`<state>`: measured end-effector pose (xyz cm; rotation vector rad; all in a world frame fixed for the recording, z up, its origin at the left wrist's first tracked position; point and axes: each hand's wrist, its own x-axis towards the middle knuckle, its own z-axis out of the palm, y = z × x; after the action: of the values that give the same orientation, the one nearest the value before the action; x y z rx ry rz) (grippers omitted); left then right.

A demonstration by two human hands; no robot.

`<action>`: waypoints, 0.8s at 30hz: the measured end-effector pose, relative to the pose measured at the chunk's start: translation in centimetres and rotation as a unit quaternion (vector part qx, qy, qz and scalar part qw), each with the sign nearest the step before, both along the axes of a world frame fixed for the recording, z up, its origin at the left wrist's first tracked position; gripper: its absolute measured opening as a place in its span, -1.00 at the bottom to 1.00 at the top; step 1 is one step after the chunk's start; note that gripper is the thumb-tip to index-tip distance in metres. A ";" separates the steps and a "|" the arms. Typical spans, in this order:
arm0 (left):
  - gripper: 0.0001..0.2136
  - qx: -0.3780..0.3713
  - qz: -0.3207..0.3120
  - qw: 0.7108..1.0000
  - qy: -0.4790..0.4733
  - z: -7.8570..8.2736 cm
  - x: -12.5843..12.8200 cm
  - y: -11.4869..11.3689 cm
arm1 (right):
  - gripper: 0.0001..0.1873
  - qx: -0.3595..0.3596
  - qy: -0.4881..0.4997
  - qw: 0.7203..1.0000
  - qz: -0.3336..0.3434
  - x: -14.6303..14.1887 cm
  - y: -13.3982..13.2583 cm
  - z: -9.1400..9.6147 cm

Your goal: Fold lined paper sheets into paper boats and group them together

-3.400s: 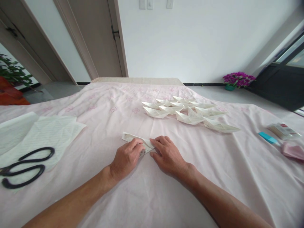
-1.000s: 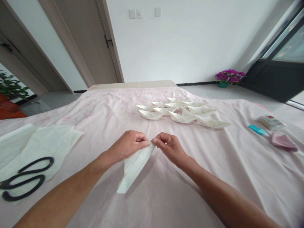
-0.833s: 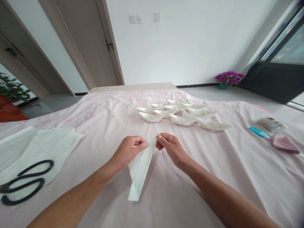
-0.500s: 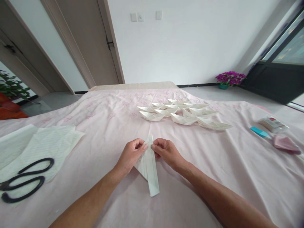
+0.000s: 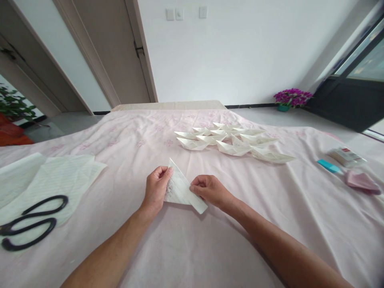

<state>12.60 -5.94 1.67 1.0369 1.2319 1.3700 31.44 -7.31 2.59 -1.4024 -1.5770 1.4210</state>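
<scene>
At the left of the frame, loose paper sheets (image 5: 72, 170) lie on the pink cloth (image 5: 192, 252) covering the surface, with black-handled scissors (image 5: 33, 216) on top, their blades cut off by the frame's edge. In the middle, my left hand (image 5: 156, 188) is nearly closed, thumb and fingers pinching the left side of a folded paper (image 5: 180, 186). That paper sits just below the frame's centre, point up, with a narrow band along its sloping right side. My right hand (image 5: 211, 190), fingers curled in, has thumb and fingertip nipped together at that band's outer edge. I can't tell whether the paper's lower edge touches the cloth.

To handle it well, I'd judge it best to grip lightly with my left and run my right along the band, pressing its crease sharp without letting the layers slip. The cloth is soft and wrinkled, so a pinch should crease better than pressing down.

Right of centre and farther up, paper boats (image 5: 210, 139) stand close together, well apart from my fingers; I'd mind their pointed tips if reaching forward. Below my wrists there is room to turn the paper. At the right edge lie a blue item (image 5: 328, 165), a clear packet (image 5: 347, 156) and something pink (image 5: 362, 181), all beyond my right forearm.
</scene>
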 end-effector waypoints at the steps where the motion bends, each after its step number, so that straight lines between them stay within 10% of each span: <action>1: -0.70 0.005 0.018 1.000 -0.008 -0.1 -0.1 0.1 | -0.90 -0.002 -0.011 1.000 0.000 0.1 0.0 0.0; 24: -0.51 0.070 -0.032 0.996 -0.048 0.4 0.1 -0.6 | -0.73 0.012 -0.081 0.996 -0.036 2.4 1.7 -0.3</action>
<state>12.71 -6.54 2.07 1.0853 1.0351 1.4551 33.83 -5.61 2.30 -1.5778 -1.6198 1.2692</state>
